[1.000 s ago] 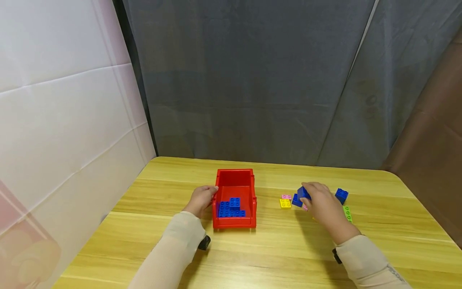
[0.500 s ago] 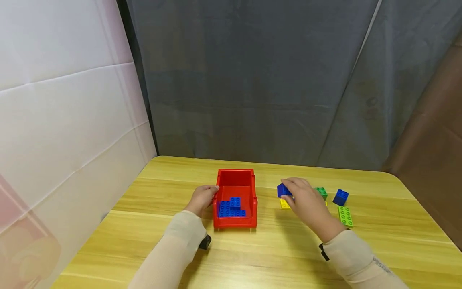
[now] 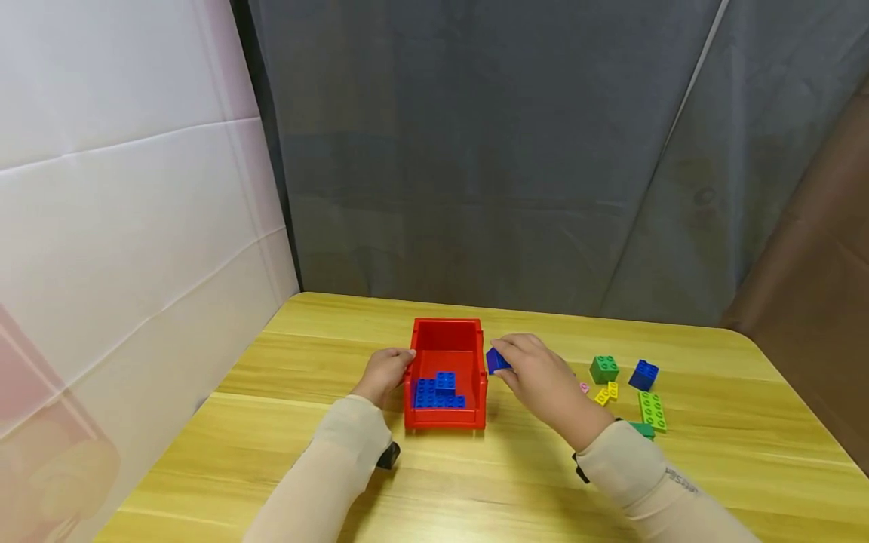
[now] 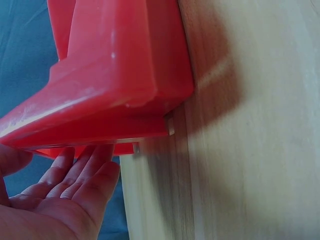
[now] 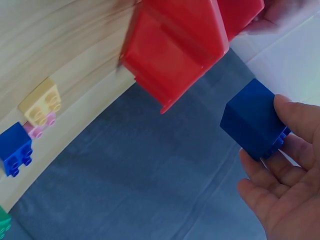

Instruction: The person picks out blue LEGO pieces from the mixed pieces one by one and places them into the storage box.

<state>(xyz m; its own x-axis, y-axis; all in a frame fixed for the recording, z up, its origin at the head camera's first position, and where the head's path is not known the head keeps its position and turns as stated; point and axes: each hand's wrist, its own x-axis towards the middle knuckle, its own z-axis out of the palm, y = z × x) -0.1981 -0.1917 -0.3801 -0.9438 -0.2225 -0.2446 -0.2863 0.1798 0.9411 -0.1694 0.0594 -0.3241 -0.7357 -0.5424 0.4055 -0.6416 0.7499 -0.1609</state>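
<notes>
My left hand (image 3: 383,375) grips the left rim of a red bin (image 3: 446,337), its thumb over the edge; in the left wrist view the fingers (image 4: 82,182) reach behind the red wall. Blue building bricks (image 3: 428,396) lie together in the bin's near part, one standing higher than the rest. Just outside the bin's right wall, my right hand (image 3: 550,381) pinches a blue building brick (image 3: 496,360) between thumb and fingers. The right wrist view shows this brick (image 5: 252,120) raised, with its studs toward the palm and apart from the bin.
Right of the bin lie a green brick (image 3: 604,369), another blue brick (image 3: 643,375), a lime brick (image 3: 652,411) and yellow pieces (image 3: 603,397). My right sleeve partly covers a dark green piece (image 3: 643,430). Grey cloth (image 3: 441,151) hangs behind the table.
My right hand has carried the blue brick leftward from the loose bricks to beside the bin, uncovering green and yellow pieces. The left hand keeps its grip on the bin.
</notes>
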